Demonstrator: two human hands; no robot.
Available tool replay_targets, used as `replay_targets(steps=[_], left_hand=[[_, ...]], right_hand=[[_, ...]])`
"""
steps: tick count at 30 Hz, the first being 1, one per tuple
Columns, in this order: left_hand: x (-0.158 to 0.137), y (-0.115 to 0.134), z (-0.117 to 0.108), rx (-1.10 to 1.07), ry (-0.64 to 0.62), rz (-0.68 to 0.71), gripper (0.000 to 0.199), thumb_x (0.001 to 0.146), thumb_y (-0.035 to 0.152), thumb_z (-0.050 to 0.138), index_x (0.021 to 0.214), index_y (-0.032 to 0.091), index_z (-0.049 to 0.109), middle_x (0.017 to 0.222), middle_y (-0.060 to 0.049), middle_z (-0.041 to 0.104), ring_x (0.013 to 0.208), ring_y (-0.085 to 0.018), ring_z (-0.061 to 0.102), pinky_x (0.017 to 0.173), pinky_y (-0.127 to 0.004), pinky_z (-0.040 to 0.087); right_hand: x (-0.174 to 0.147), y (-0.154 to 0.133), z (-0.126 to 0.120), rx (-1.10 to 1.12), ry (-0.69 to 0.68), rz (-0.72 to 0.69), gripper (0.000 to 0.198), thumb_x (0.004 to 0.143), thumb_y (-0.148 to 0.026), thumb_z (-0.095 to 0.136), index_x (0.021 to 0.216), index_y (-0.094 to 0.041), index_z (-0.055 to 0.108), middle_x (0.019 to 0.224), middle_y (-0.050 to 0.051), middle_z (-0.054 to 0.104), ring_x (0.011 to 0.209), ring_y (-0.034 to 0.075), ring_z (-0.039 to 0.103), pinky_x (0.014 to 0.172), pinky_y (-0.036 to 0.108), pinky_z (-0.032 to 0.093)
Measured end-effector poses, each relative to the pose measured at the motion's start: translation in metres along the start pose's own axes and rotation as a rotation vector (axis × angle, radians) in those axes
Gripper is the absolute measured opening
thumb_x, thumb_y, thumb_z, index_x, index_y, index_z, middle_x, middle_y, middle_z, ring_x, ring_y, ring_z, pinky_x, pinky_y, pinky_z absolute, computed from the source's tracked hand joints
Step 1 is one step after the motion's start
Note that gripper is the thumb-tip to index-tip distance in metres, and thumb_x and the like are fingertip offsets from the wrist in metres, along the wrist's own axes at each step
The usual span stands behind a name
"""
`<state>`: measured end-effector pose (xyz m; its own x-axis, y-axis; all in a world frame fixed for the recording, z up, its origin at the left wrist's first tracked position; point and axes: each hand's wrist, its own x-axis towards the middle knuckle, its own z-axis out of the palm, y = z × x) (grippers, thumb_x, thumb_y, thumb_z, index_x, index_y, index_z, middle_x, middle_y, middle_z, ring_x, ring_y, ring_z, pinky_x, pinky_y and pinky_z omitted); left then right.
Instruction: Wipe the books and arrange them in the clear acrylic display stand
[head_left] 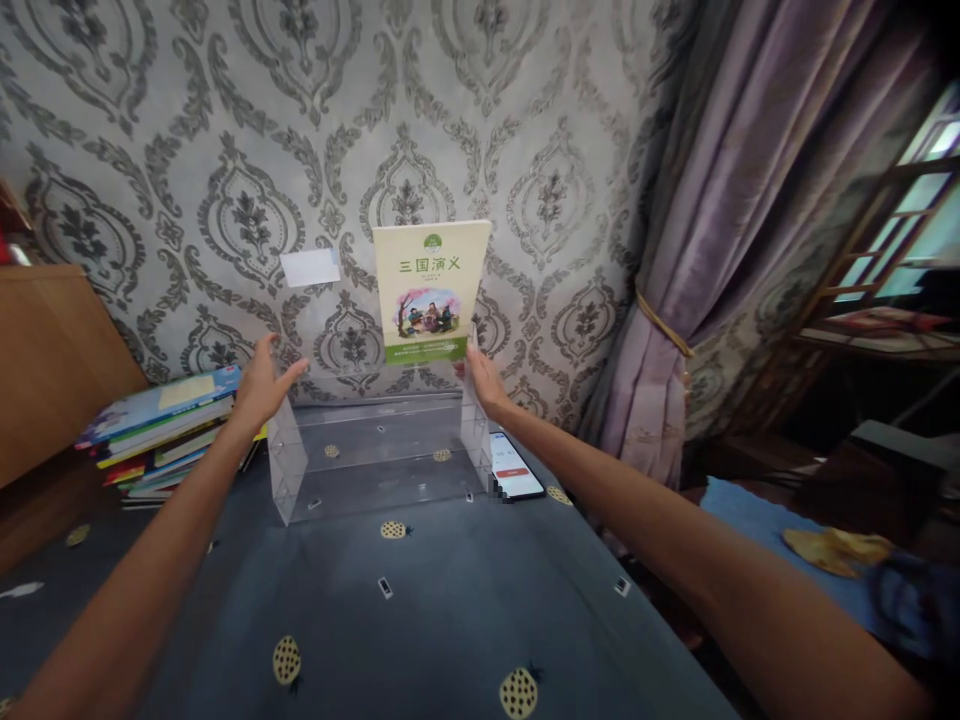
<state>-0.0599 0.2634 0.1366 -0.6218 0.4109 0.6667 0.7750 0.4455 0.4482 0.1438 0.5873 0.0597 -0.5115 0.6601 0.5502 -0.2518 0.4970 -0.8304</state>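
A clear plastic book stand [375,485] with see-through side panels rests on the dark patterned tablecloth. On its upper part a cream and green book [431,290] stands upright, leaning slightly back, with a picture of seated figures on its cover. My left hand [266,385] is at the top of the stand's left side panel, thumb stretched away from the fingers. At the right side panel, just below the book's lower right corner, my right hand [484,380] closes around the panel's edge. Its fingertips are partly hidden.
A stack of books [169,430] lies left of the stand. To the right is a lit phone [516,465]. Behind stands a patterned wall [555,210] with a small white label [310,267]. A purple curtain [645,370] hangs at the right, and a wooden cabinet [60,370] is at far left.
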Motion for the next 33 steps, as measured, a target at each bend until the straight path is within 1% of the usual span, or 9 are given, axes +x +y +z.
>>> replay_targets(steps=[7, 10, 15, 19, 22, 25, 27, 30, 33], left_hand=[[0.002, 0.004, -0.004, 0.031, -0.054, -0.044, 0.079, 0.082, 0.058, 0.059, 0.143, 0.012, 0.041, 0.074, -0.003, 0.056, 0.085, -0.036, 0.066, 0.086, -0.049, 0.051], [0.005, -0.001, -0.001, 0.017, -0.026, -0.016, 0.078, 0.081, 0.059, 0.062, 0.142, 0.013, 0.042, 0.085, -0.008, 0.062, 0.090, -0.036, 0.066, 0.087, -0.048, 0.052], [0.003, 0.001, 0.003, 0.054, 0.066, 0.058, 0.073, 0.085, 0.061, 0.058, 0.138, 0.013, 0.045, 0.128, -0.022, 0.059, 0.125, -0.043, 0.054, 0.105, -0.054, 0.044], [0.009, 0.039, 0.005, 0.102, 0.162, 0.255, 0.068, 0.090, 0.054, 0.053, 0.140, 0.009, 0.045, 0.145, -0.025, 0.047, 0.142, -0.040, 0.038, 0.118, -0.052, 0.030], [0.023, 0.082, 0.014, 0.029, 0.061, 0.403, 0.062, 0.092, 0.048, 0.053, 0.141, 0.012, 0.045, 0.142, -0.020, 0.053, 0.135, -0.035, 0.046, 0.115, -0.048, 0.034], [0.043, 0.117, 0.029, -0.059, -0.069, 0.412, 0.052, 0.092, 0.043, 0.051, 0.134, 0.013, 0.052, 0.133, -0.017, 0.061, 0.123, -0.032, 0.057, 0.106, -0.045, 0.042], [0.057, 0.129, 0.040, -0.110, -0.162, 0.354, 0.037, 0.090, 0.038, 0.051, 0.116, 0.014, 0.062, 0.112, -0.014, 0.070, 0.106, -0.030, 0.063, 0.097, -0.043, 0.046], [0.072, 0.133, 0.054, -0.142, -0.203, 0.300, 0.025, 0.088, 0.035, 0.050, 0.092, 0.017, 0.065, 0.090, -0.009, 0.070, 0.091, -0.029, 0.063, 0.092, -0.042, 0.047], [0.082, 0.129, 0.065, -0.186, -0.186, 0.290, 0.022, 0.087, 0.034, 0.051, 0.092, 0.017, 0.065, 0.089, -0.008, 0.070, 0.095, -0.028, 0.063, 0.092, -0.040, 0.047]], right_hand=[[-0.004, -0.008, -0.001, 0.013, 0.032, 0.037, 0.075, 0.081, -0.088, 0.037, 0.098, -0.023, 0.069, 0.094, 0.011, 0.071, 0.092, 0.029, 0.068, 0.089, 0.047, 0.057], [-0.002, -0.007, 0.001, 0.007, 0.035, 0.059, 0.074, 0.082, -0.087, 0.037, 0.099, -0.022, 0.069, 0.089, 0.010, 0.070, 0.089, 0.029, 0.069, 0.088, 0.048, 0.056], [-0.004, -0.011, -0.001, -0.017, 0.022, 0.059, 0.074, 0.082, -0.084, 0.038, 0.101, -0.019, 0.069, 0.090, 0.011, 0.071, 0.088, 0.030, 0.069, 0.089, 0.050, 0.054], [0.006, -0.036, -0.013, -0.034, 0.053, -0.031, 0.069, 0.080, -0.078, 0.050, 0.118, -0.022, 0.065, 0.117, 0.011, 0.070, 0.113, 0.030, 0.062, 0.101, 0.045, 0.048], [0.026, -0.063, -0.023, -0.036, 0.032, -0.160, 0.066, 0.083, -0.072, 0.052, 0.126, -0.024, 0.060, 0.128, 0.010, 0.066, 0.118, 0.028, 0.059, 0.101, 0.042, 0.047], [0.047, -0.084, -0.028, -0.080, -0.089, -0.286, 0.054, 0.085, -0.066, 0.051, 0.112, -0.021, 0.065, 0.114, 0.007, 0.070, 0.109, 0.026, 0.061, 0.098, 0.039, 0.048], [0.057, -0.090, -0.028, -0.122, -0.122, -0.281, 0.047, 0.085, -0.062, 0.051, 0.100, -0.020, 0.065, 0.099, 0.005, 0.070, 0.099, 0.024, 0.061, 0.092, 0.038, 0.049], [0.068, -0.090, -0.026, -0.154, -0.096, -0.242, 0.038, 0.086, -0.057, 0.052, 0.089, -0.020, 0.063, 0.085, 0.001, 0.065, 0.088, 0.021, 0.058, 0.086, 0.035, 0.049], [0.077, -0.085, -0.024, -0.157, -0.068, -0.218, 0.034, 0.088, -0.054, 0.052, 0.087, -0.021, 0.062, 0.083, 0.000, 0.063, 0.087, 0.020, 0.057, 0.085, 0.034, 0.049]])
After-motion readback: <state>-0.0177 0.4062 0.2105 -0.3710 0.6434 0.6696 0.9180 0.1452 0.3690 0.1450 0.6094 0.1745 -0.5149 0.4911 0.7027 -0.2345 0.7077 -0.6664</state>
